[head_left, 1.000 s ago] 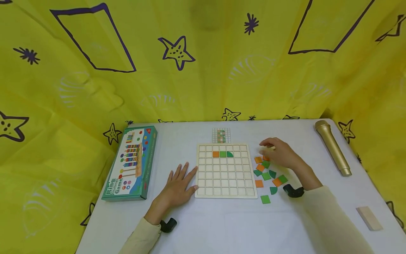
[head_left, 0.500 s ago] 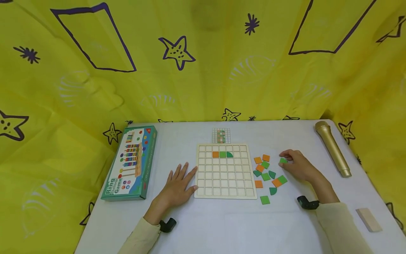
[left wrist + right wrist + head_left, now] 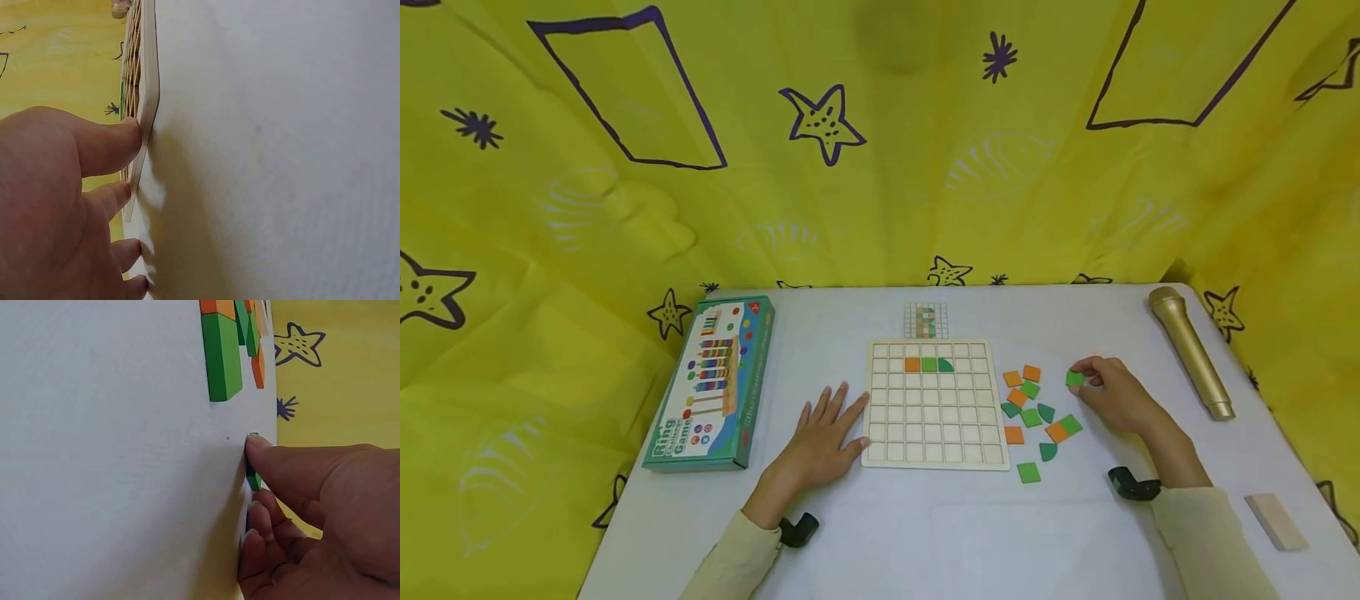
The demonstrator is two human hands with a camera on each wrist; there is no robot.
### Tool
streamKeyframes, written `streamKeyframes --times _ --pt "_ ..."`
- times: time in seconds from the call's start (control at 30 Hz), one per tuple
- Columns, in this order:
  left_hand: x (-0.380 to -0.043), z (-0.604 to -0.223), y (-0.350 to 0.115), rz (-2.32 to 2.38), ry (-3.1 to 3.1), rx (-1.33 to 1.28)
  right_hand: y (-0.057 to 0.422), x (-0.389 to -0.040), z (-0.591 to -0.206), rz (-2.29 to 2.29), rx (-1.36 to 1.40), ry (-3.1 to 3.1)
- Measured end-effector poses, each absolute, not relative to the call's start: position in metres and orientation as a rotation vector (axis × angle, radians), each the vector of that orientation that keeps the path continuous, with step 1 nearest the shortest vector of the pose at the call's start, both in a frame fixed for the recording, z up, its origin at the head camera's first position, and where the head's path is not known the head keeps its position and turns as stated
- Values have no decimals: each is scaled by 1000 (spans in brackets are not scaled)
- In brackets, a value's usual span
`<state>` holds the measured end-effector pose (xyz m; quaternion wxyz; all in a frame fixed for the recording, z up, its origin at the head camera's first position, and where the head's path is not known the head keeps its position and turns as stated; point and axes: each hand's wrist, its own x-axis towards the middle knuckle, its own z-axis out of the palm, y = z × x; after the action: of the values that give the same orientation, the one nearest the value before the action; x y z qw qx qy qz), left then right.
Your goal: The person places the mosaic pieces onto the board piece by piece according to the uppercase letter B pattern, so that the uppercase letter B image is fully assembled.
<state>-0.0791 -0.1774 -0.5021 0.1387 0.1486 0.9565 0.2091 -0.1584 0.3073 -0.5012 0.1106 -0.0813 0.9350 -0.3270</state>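
Note:
The wooden grid board [image 3: 940,454] lies flat on the table, holding an orange square, a green square and a dark green quarter-round tile in one row. At its left edge my left hand [image 3: 820,446] lies with spread fingers, thumb [image 3: 112,147] and index fingertips touching the rim. To the right of the loose tiles, my right hand [image 3: 1118,396] pinches a green square tile [image 3: 1075,378] by thumb and fingers, low at the tabletop. In the right wrist view, the thumb partly covers this green tile [image 3: 254,478].
Between board and right hand lie several loose tiles, among them an orange square [image 3: 1013,435] and a green square [image 3: 1028,472]. A small pattern card [image 3: 926,320] is behind the board. A game box [image 3: 707,383] stands left; a gold microphone [image 3: 1191,354] and wooden block [image 3: 1276,522] lie right.
My right hand has moved right, from above the far end of the loose tiles to beyond them, bringing a green square tile along. The left hand has stayed at the board's edge.

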Motion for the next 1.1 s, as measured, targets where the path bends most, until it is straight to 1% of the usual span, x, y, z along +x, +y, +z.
streamKeyframes --times 0.47,0.67,0.9,1.1 --pt "-80 -503 -177 614 2777 448 310 -158 -506 -1000 -255 2764" --pt "-81 -504 -178 593 2770 428 302 -161 -508 -1017 -255 2789" --pt "-81 -502 -177 564 2766 414 281 -167 -504 -1031 -193 2769" --pt "-80 -502 -177 557 2761 404 239 -171 -492 -1034 -154 2743"
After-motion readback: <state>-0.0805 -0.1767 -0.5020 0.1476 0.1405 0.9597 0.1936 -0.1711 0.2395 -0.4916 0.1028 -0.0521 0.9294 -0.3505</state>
